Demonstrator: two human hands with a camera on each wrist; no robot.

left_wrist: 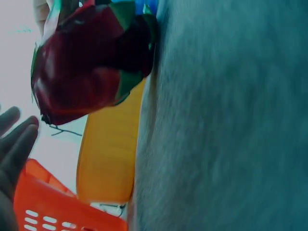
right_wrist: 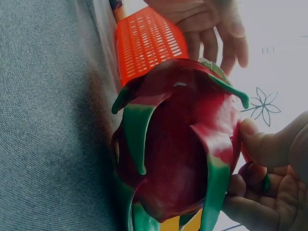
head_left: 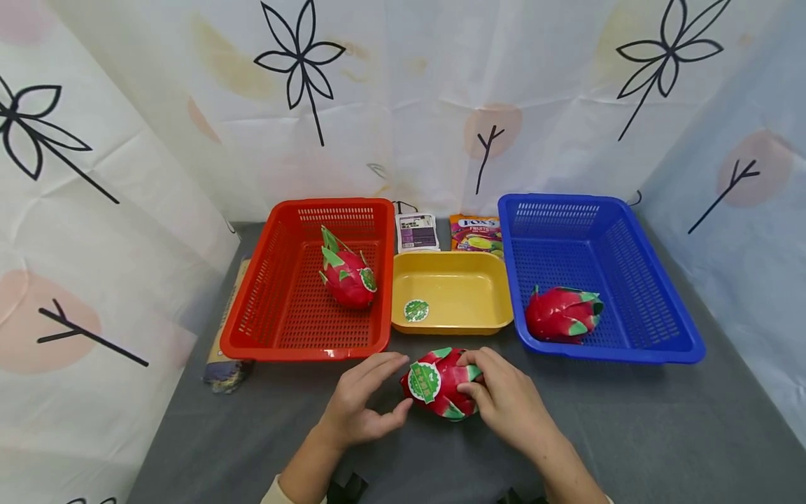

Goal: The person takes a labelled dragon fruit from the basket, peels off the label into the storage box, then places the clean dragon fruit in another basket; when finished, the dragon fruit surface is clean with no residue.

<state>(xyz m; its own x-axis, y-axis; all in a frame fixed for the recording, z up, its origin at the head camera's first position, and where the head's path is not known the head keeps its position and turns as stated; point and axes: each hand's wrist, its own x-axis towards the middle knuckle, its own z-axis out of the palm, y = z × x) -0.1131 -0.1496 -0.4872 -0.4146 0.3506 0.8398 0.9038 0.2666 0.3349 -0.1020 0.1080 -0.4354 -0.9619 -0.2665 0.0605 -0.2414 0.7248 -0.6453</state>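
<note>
In the head view a red dragon fruit (head_left: 443, 371) with green-tipped scales is in front of the yellow tray (head_left: 403, 280), with a round green-and-white sticker (head_left: 424, 382) on its side. My right hand (head_left: 508, 400) pinches its right end between thumb and fingers, also seen in the right wrist view, where the dragon fruit (right_wrist: 178, 139) fills the middle. To the left, my left hand (head_left: 360, 404) holds its fingers extended beside the fruit, with a small gap in the left wrist view. Whether the fruit touches the table cannot be made out.
A red basket (head_left: 302, 353) at left holds another stickered dragon fruit (head_left: 348, 276). The blue basket (head_left: 630, 352) at right holds a third dragon fruit (head_left: 562, 313). Another green sticker (head_left: 415, 311) is in the yellow tray. Behind stand a white-purple packet (head_left: 417, 232) and a Fox's Fruits bag (head_left: 476, 234).
</note>
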